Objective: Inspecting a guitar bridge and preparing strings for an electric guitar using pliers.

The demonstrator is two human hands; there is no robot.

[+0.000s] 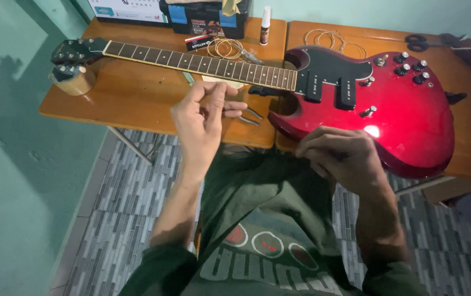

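— Where does the guitar [356, 104] lie?

— Flat across the two tabletops [131, 98], body to the right, neck running left, headstock [73, 52] at the far left resting on a roll of tape [73, 79].

— And behind it?

— A toolbox [205, 16] at the back edge, a small bottle [265, 24] just right of it, coiled strings [225, 48] between toolbox and neck (more coils [331, 39] lie behind the body). Scissors [421, 41] sit far right.

— In front?

— Pliers [249, 116] near the front edge, beside the left hand [205, 118]; the right hand [342, 153] hovers before the body.
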